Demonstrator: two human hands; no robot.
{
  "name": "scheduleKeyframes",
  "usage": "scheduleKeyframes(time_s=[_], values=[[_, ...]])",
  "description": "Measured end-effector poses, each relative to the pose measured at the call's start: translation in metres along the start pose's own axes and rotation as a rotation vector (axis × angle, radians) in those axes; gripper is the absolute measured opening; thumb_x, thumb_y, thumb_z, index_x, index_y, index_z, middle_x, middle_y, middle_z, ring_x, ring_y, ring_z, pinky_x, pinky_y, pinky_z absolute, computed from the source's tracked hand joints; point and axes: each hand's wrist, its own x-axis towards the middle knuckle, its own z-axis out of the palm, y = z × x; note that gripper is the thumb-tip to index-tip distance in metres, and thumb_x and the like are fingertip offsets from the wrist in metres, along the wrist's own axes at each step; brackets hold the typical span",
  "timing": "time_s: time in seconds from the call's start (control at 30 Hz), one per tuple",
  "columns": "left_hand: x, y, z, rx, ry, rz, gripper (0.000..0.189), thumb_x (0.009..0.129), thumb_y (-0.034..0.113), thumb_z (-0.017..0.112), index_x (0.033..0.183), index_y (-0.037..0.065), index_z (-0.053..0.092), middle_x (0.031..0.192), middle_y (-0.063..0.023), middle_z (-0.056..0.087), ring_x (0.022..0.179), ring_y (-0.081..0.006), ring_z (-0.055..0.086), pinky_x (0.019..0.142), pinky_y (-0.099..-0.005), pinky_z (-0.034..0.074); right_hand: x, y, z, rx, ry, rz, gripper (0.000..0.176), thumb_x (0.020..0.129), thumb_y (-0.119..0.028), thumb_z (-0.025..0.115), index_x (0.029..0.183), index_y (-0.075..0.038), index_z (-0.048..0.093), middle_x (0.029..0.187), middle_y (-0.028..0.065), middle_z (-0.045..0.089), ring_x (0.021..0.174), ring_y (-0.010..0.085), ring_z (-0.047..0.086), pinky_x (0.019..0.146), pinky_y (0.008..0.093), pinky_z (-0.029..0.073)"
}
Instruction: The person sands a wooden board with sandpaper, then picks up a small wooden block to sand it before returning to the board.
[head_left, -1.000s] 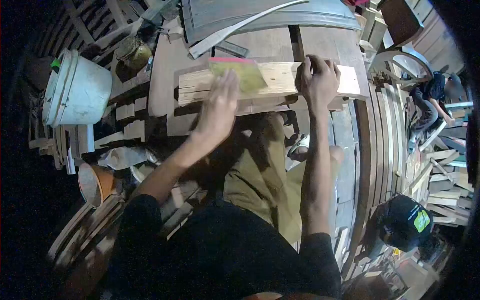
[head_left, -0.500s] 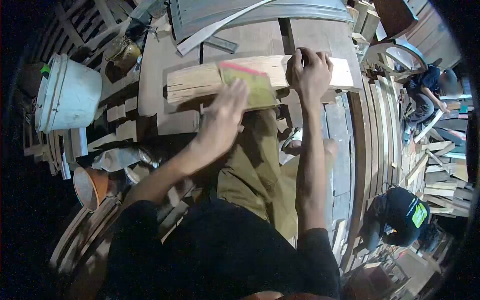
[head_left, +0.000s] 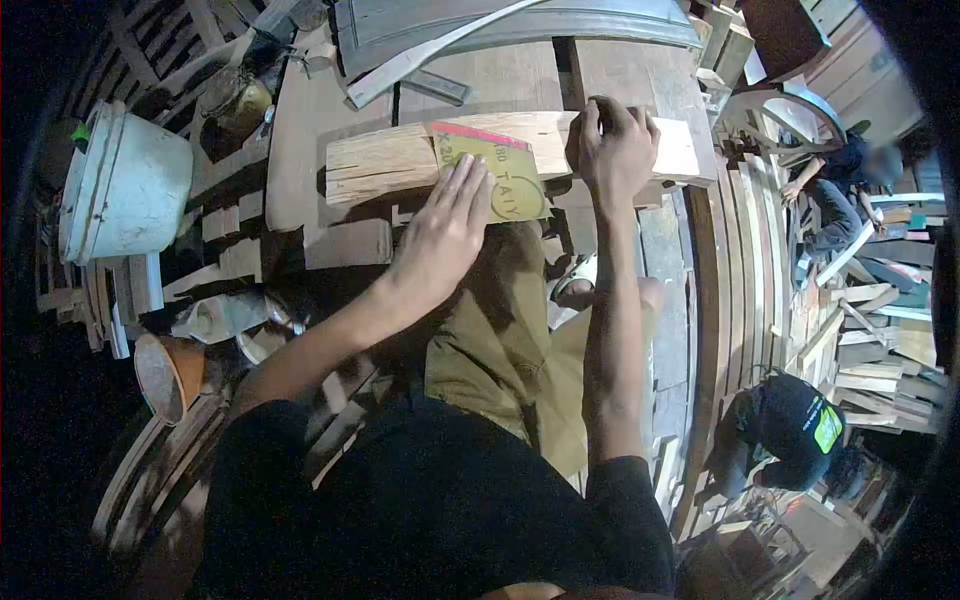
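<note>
A pale, rough-grained piece of wood with a slightly curved upper edge (head_left: pixel 385 165) lies crosswise on the plank bench. Over its middle lies a yellowish sheet of sandpaper (head_left: pixel 515 185) with a pink edge and printed lettering; its near part hangs past the wood. My left hand (head_left: pixel 445 230) presses on the sheet's left part, fingers stretched and close together, thumb hidden. Toward the wood's right end, my right hand (head_left: pixel 615 155) is closed on it, with its fingers curled over the top; the fingertips are partly hidden.
A grey panel (head_left: pixel 520 28) and a thin wooden strip (head_left: pixel 430 55) lie beyond the wood. On the left are a white bucket (head_left: pixel 135 185) and an orange container (head_left: pixel 170 375). Two other people are at right, one in a black cap (head_left: pixel 800 430), among stacked timber (head_left: pixel 755 260).
The sandpaper and my left hand, blurred earlier, now show sharply in nearly the same place on the wood. My right hand keeps its grip. The far person at right has shifted an arm.
</note>
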Motion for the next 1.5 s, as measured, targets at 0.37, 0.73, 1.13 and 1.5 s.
scheduleKeyframes(time_s=[0.37,0.73,1.13,1.5], values=[[-0.016,-0.049,-0.019,0.019,-0.028,-0.175,0.063,0.084,-0.013,0.050,0.146,-0.013,0.043,0.153,-0.0307,0.042,0.146,-0.0443,0.038,0.125,-0.0468,0.029,0.000,0.003,0.002,0.001,-0.002,-0.017,0.017,0.091,-0.024,0.067,0.092,-0.010,0.077,0.085,0.0116,0.073,0.089,0.0299,0.066,0.103,0.0418,0.043],[-0.023,-0.063,-0.026,0.103,-0.076,-0.425,0.059,0.086,-0.010,0.050,0.143,-0.018,0.039,0.148,-0.0376,0.043,0.143,-0.0462,0.041,0.121,-0.0474,0.035,-0.001,0.002,-0.001,-0.007,-0.081,0.051,0.026,0.094,-0.032,0.066,0.100,-0.011,0.079,0.095,0.0118,0.074,0.096,0.0289,0.066,0.101,0.0385,0.043],[-0.064,-0.048,-0.041,0.157,-0.106,-0.260,0.067,0.084,-0.014,0.051,0.149,-0.014,0.034,0.153,-0.0325,0.041,0.145,-0.0431,0.040,0.122,-0.0463,0.033,0.000,-0.002,-0.005,-0.040,-0.068,0.013,0.024,0.092,-0.031,0.068,0.102,-0.012,0.079,0.093,0.0129,0.073,0.094,0.0294,0.067,0.100,0.0385,0.044],[-0.073,-0.073,-0.039,0.102,0.000,-0.412,0.067,0.083,-0.016,0.053,0.148,-0.010,0.040,0.155,-0.0292,0.041,0.145,-0.0426,0.040,0.121,-0.0477,0.035,0.000,-0.004,-0.005,0.031,-0.012,0.018,0.021,0.092,-0.025,0.063,0.090,-0.009,0.077,0.087,0.0126,0.074,0.093,0.0310,0.066,0.103,0.0420,0.043]])
